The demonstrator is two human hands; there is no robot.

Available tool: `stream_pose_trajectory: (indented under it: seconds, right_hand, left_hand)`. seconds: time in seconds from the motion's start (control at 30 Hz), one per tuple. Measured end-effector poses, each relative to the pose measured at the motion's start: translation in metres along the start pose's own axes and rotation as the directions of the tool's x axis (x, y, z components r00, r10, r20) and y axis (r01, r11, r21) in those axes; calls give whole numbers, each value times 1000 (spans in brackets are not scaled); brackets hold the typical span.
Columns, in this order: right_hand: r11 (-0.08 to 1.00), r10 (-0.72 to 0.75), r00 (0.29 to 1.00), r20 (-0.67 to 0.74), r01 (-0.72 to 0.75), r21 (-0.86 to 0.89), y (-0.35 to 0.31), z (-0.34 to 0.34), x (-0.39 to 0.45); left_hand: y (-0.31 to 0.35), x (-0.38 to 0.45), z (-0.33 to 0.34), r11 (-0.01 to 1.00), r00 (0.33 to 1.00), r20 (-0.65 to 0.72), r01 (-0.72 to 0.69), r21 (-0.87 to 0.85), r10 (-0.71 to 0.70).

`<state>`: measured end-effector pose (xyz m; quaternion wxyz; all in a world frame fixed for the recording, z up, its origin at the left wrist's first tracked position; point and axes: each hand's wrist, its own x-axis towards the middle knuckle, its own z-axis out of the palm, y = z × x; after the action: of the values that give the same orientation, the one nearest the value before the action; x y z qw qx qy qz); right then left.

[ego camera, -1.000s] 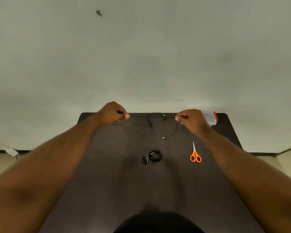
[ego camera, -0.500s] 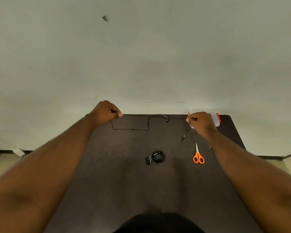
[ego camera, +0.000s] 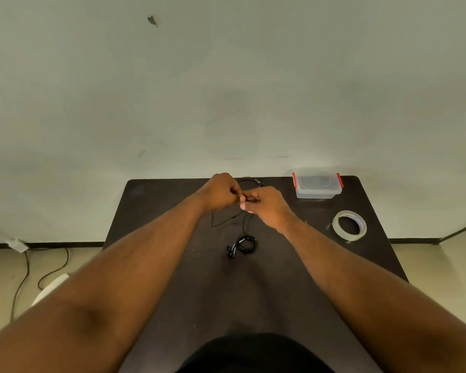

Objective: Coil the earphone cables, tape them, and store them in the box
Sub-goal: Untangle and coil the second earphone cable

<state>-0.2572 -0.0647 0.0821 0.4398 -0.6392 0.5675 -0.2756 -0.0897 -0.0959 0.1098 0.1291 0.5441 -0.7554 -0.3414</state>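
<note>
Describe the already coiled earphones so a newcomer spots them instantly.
Start at the dark table. Near its middle, on the person's side of the two hands, lies a small black bundle, the coiled earphones. Unlike the loose cable beyond it, this one is wound tight and nobody holds it.

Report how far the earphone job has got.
Done: one coiled earphone lies on the table; tape on it cannot be made out. In hand: left hand and right hand pinch the second cable. Left: taping with the tape roll, storing in the closed box.
</note>
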Motion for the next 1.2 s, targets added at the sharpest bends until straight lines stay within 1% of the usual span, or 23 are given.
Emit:
stream_pose_trajectory:
  seconds: [0.03,0.1,0.13,0.2,0.27,0.33,0.4,0.53,0.6,0.7,0.8,0.87,0.9,0.93,0.97,1.0,1.03,1.07,1.1,1.13,1.17,1.2]
  right_hand:
    - [999,-15,1000,-2,15,-37,1,-3,0]
    - [981,-100,995,16,101,-167,1,-11,2]
    - [960,-140,990,22,141,-241,2,-16,4]
    - [932,-172,985,-13,158,-327,7,-31,6]
    - [927,-171,983,-65,138,-349,20,-54,6]
    - [919,-157,983,-96,110,-378,32,-76,2]
    - [926,-138,981,-137,79,-369,41,-93,1]
    - [891,-156,971,-179,61,-449,45,-108,5]
    - [887,-166,968,-186,64,-457,43,-109,8]
    - [903,-135,967,-215,32,-428,46,-106,10]
    - [920,-35,965,-260,-70,-385,48,-102,14]
    - [913,89,973,-213,-165,-373,43,-96,16]
    - [914,146,975,-167,-198,-355,37,-91,16]
    - [913,168,978,-124,-201,-355,30,-84,16]
    - [917,150,985,-90,-172,-360,20,-75,16]
    - [936,102,993,-53,-114,-335,9,-64,16]
    - [969,51,999,-5,-51,-243,-2,-52,16]
    - [995,26,998,56,-21,-97,-13,-40,14]
    - [999,23,992,125,-29,44,-23,-28,13]
    - [990,21,982,187,-47,132,-28,-16,13]
    - [990,8,978,207,-37,138,-29,-7,13]
    - [997,-11,986,168,-3,80,-28,1,15]
  left_hand:
    - [0,-1,1,999,1000,15,1,-33,-1]
    - [-1,-3,1,997,999,32,-1,-80,4]
    - [-4,-4,0,996,1000,27,0,-95,2]
    - [-12,-7,-5,993,1000,-10,22,-117,-24]
    - [-26,-12,-16,992,998,-51,42,-115,-48]
    - [-42,-18,-32,995,995,-78,58,-77,-64]
    - [-57,-22,-50,997,990,-114,75,-35,-78]
    - [-73,-23,-79,993,975,-189,117,-11,-117]
    - [-75,-22,-84,993,971,-209,117,-9,-116]
    - [-73,-18,-79,993,963,-242,121,2,-117]
    - [-65,-14,-66,994,966,-238,106,1,-103]
    - [-55,-12,-56,996,971,-221,92,14,-87]
    - [-50,-10,-51,996,974,-210,91,16,-85]
    - [-46,-8,-46,996,977,-198,88,12,-84]
    - [-42,-6,-41,997,979,-186,82,2,-81]
    - [-38,-4,-36,997,982,-171,74,-10,-74]
    - [-33,-2,-31,998,986,-155,65,-19,-67]
    - [-26,0,-27,998,989,-137,57,-22,-59]
    - [-20,2,-24,999,992,-119,47,-13,-48]
    - [-14,5,-21,999,994,-101,40,5,-39]
    - [-10,7,-17,999,996,-83,37,22,-35]
    - [-7,8,-15,999,997,-67,36,26,-34]
